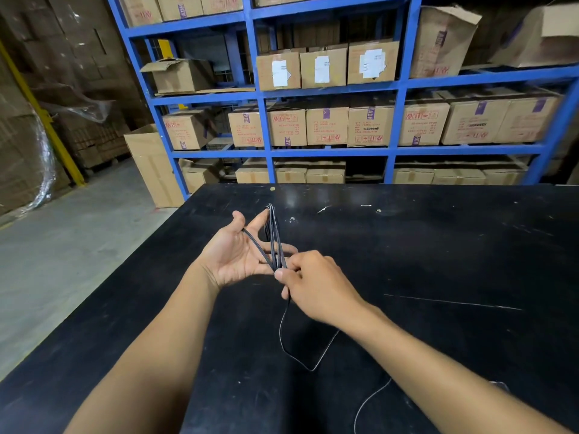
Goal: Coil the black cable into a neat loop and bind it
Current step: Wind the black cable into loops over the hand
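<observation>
Coiling stands midway: black cable [273, 236] loops round the spread-open left hand [233, 253], the right hand [313, 281] pinches a strand beside it, slack and binding remain.

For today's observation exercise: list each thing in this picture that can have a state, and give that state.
black cable: partly coiled, unbound, tail loose on the table
left hand: palm up, fingers straight, loops around them
right hand: pinches the loops
cardboard box, mid-left: flaps open
</observation>
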{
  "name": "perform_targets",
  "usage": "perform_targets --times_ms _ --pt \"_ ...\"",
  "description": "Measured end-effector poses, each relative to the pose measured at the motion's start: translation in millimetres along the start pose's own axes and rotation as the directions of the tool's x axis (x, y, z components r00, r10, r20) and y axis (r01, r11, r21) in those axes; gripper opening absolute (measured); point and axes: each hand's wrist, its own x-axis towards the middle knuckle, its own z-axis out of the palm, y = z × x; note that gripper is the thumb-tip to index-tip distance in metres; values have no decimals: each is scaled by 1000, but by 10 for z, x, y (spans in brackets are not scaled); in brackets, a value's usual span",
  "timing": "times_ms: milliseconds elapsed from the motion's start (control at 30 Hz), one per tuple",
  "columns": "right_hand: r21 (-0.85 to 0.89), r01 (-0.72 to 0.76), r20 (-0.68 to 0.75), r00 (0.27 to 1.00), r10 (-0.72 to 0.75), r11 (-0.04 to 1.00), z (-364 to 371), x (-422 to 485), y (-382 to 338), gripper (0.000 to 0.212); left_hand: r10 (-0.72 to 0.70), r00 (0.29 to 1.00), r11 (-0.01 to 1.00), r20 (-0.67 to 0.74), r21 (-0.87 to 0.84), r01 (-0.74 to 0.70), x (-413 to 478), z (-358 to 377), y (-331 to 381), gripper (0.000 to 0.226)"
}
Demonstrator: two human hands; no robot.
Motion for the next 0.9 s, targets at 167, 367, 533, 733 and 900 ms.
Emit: perform_targets --times_ms 167,367,533,733,900 --pt "41 2 27 1000 -3 999 195 -93 98 30 8 1000 1000 -4 -7 -8 6 6 -4 66" --pt "52 -42 80 996 37 998 416 -124 293 29 26 999 999 44 20 -26 -36 73 43 67" --pt "-8 -61 101 993 61 998 525 -57 466 34 16 992 1000 122 3 -16 -68 79 34 67" --pt "-117 -19 173 984 39 993 613 30 631 22 11 972 1000 236 -24 -6 -121 134 31 68" --pt "-256 -63 157 982 106 965 441 267 678 16 2 938 999 348 -38 12 -213 230 28 69"
